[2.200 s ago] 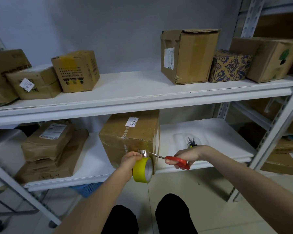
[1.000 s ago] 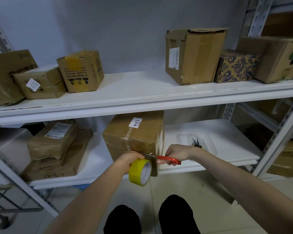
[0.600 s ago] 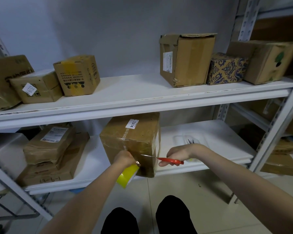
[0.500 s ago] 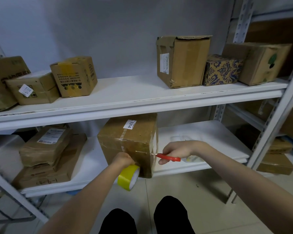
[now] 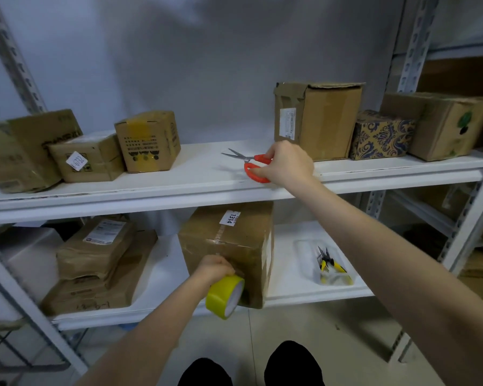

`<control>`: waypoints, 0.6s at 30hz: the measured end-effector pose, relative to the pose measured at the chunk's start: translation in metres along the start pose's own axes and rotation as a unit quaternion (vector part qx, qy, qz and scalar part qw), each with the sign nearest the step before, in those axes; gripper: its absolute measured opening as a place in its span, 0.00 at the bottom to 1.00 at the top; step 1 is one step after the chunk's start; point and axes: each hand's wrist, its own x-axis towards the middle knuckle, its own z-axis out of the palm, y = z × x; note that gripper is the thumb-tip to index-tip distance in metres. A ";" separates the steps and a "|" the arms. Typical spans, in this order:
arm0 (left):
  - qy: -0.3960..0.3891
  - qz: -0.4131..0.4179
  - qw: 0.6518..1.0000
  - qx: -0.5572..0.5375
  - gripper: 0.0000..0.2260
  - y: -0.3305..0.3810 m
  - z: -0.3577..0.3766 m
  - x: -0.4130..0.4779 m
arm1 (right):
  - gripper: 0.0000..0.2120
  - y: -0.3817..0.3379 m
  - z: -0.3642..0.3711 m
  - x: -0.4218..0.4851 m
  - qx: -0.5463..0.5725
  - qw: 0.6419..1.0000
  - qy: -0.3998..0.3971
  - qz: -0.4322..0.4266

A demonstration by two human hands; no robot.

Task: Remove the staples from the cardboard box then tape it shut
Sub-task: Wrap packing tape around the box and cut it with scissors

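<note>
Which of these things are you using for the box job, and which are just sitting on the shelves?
For the job: box labelled 1314, yellow tape roll in the left hand, red scissors in the right hand, pliers in the clear tray.

Just lying about: patterned box, box tagged 6722, tall box on the upper shelf, brown parcels stacked lower left.

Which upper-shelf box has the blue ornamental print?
The small patterned box, standing between the tall brown box and the wide brown box; no other carries blue ornament.
</note>
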 end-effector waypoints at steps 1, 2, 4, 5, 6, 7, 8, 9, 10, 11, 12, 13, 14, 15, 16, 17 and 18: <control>0.001 0.003 1.000 -0.007 0.09 0.000 -0.002 0.000 | 0.27 -0.002 0.003 0.009 -0.007 1.000 -0.014 0.016; 0.000 0.006 1.000 -0.013 0.09 -0.002 -0.004 0.000 | 0.27 -0.004 0.007 0.015 -0.008 0.999 -0.029 0.030; 0.000 0.011 1.000 -0.022 0.10 -0.004 -0.006 0.000 | 0.27 -0.004 0.014 0.025 0.013 0.997 -0.058 0.042; -0.001 0.011 1.000 -0.027 0.10 -0.006 -0.007 0.001 | 0.25 -0.003 0.017 0.028 0.027 0.997 -0.064 0.043; -0.001 0.012 0.999 -0.033 0.10 -0.008 -0.008 0.000 | 0.23 -0.003 0.020 0.027 0.038 0.997 -0.058 0.042; -0.002 0.011 0.999 -0.037 0.10 -0.009 -0.008 0.000 | 0.19 -0.003 0.021 0.021 0.043 0.998 -0.031 0.032; -0.004 0.009 0.999 -0.040 0.10 -0.010 -0.009 0.001 | 0.16 -0.004 0.021 0.013 0.047 0.999 0.019 0.002; -0.009 0.005 0.999 -0.040 0.10 -0.012 -0.009 0.001 | 0.13 -0.006 0.021 0.000 0.056 0.994 0.075 -0.052; -0.012 0.004 0.999 -0.041 0.10 -0.012 -0.008 0.002 | 0.11 -0.007 0.022 -0.015 0.069 0.983 0.113 -0.125; -0.014 0.001 0.999 -0.039 0.10 -0.013 -0.007 0.002 | 0.09 -0.006 0.026 -0.033 0.083 0.968 0.120 -0.206; -0.013 0.000 0.999 -0.040 0.09 -0.013 -0.005 0.002 | 0.08 -0.003 0.034 -0.050 0.083 0.952 0.098 -0.279; -0.011 0.000 0.999 -0.045 0.09 -0.013 -0.003 0.003 | 0.08 0.001 0.045 -0.065 0.061 0.937 0.070 -0.338; -0.009 -0.001 0.999 -0.051 0.08 -0.013 -0.001 0.002 | 0.09 0.009 0.060 -0.078 0.025 0.924 0.051 -0.377; -0.008 -0.002 0.998 -0.058 0.07 -0.014 0.001 0.002 | 0.10 0.018 0.076 -0.087 -0.015 0.919 0.032 -0.392; -0.008 0.001 0.998 -0.063 0.07 -0.015 0.003 0.002 | 0.13 0.026 0.091 -0.092 -0.053 0.923 -0.001 -0.381; -0.009 0.005 0.998 -0.063 0.08 -0.016 0.004 0.002 | 0.18 0.033 0.103 -0.094 -0.087 0.932 -0.042 -0.349; -0.010 0.008 0.998 -0.056 0.09 -0.018 0.005 0.002 | 0.25 0.040 0.113 -0.095 -0.124 0.937 -0.089 -0.313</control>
